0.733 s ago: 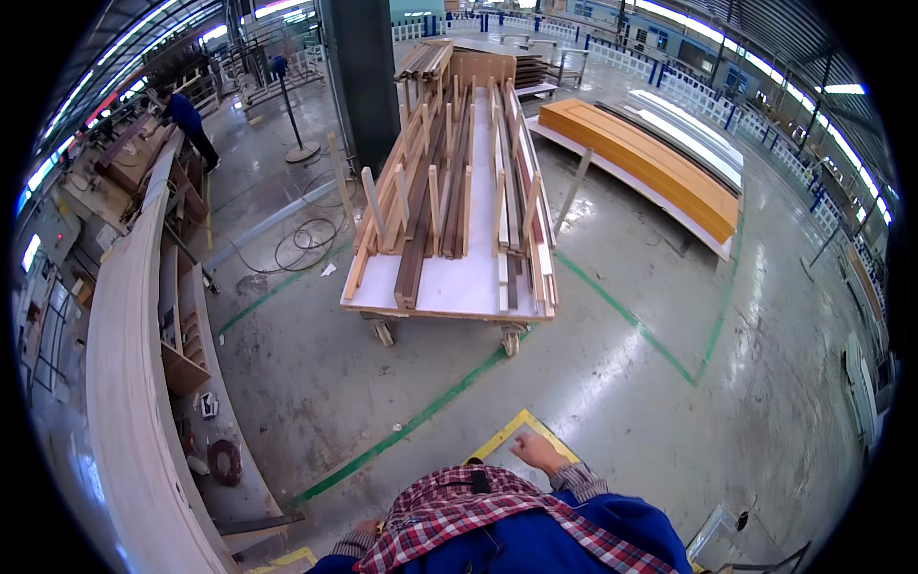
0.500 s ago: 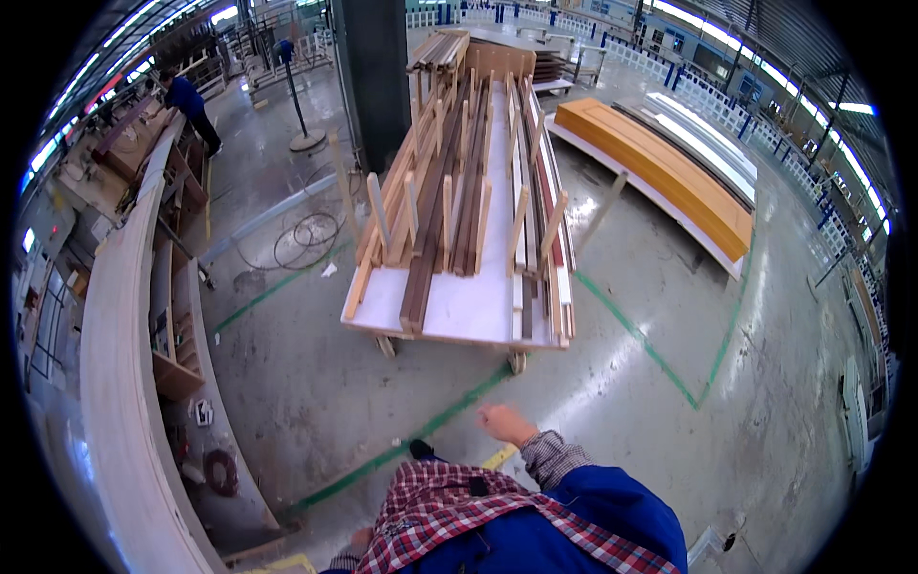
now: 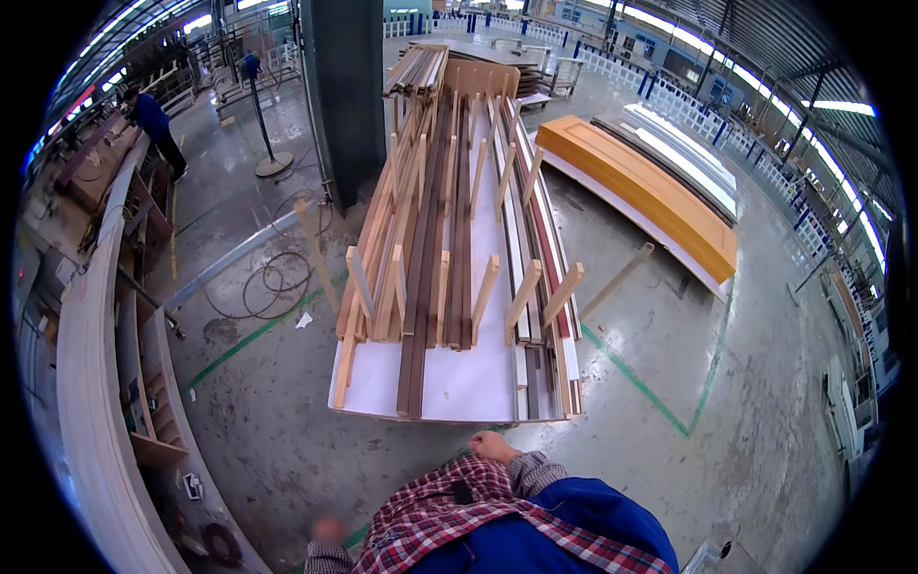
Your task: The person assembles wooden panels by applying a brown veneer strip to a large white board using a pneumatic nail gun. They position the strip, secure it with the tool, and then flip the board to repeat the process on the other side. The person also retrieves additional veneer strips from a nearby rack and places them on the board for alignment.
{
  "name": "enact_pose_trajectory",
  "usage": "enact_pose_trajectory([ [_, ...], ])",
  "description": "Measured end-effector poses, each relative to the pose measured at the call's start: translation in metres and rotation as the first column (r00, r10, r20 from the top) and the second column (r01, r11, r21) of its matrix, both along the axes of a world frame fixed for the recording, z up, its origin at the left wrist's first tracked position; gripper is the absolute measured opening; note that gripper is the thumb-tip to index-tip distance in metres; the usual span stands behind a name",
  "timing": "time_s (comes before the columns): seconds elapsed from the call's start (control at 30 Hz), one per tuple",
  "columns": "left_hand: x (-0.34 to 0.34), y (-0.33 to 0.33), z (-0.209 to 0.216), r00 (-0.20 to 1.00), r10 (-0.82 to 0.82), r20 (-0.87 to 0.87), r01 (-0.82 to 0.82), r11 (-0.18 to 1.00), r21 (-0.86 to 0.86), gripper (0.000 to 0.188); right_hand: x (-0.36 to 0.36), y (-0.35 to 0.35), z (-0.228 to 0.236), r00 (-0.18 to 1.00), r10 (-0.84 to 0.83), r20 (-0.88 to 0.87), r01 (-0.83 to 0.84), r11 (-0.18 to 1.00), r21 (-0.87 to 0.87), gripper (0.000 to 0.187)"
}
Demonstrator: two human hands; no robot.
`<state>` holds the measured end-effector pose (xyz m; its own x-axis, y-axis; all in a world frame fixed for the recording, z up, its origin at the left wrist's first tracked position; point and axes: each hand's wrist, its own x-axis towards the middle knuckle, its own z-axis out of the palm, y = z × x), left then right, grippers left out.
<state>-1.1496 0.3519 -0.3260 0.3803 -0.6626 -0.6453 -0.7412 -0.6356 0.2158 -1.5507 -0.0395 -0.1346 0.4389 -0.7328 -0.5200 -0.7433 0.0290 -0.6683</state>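
The gray floor [image 3: 746, 383] spread out on both sides of your hands, and a band of it ran up the right of the load, away from your grip. The long bench [image 3: 91, 411] curved along well to the left of your left hand, limiting room there, and the dark pillar [image 3: 349, 105] rose farther off, beyond your grip and close to the load's left side. Straight ahead of your right hand stood the platform [image 3: 459, 383], loaded with long wood strips; it looked stiff and, with all that timber, probably heavy. Its near edge, just beyond your right hand, seemed the natural place to hold. Ahead and to the right of it lay the orange panel [image 3: 636, 187]. The dark brown strips [image 3: 413, 359] looked rigid and could probably slide lengthwise on the smooth white top (their ends faced you). Upright posts [image 3: 486, 298] flanked them, looking too slim for a firm pull. Your right hand [image 3: 491, 446] seemed loosely curled around nothing visible, apart from the edge; your left hand [image 3: 330, 531] was blurred, so its grip could not be told.
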Motion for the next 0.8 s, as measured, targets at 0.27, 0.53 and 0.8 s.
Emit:
enact_pose_trajectory([
  [0.27, -0.066, -0.067, 0.082, 0.531, 0.820, -0.215, -0.839, 0.544, 0.000, 0.024, 0.096, -0.142, -0.080, 0.736, -0.648, 0.195, 0.376, 0.631, 0.679, 0.040],
  [0.53, -0.154, -0.153, 0.168, 0.491, 0.856, -0.163, -0.845, 0.513, 0.151, 0.028, 0.177, -0.230, -0.165, 0.546, -0.834, 0.086, 0.503, 0.407, 0.762, 0.018],
  [0.8, -0.162, -0.194, 0.197, 0.436, 0.888, -0.146, -0.873, 0.457, 0.169, 0.032, 0.198, -0.244, -0.230, 0.443, -0.893, 0.085, 0.686, 0.398, 0.609, 0.014],
])
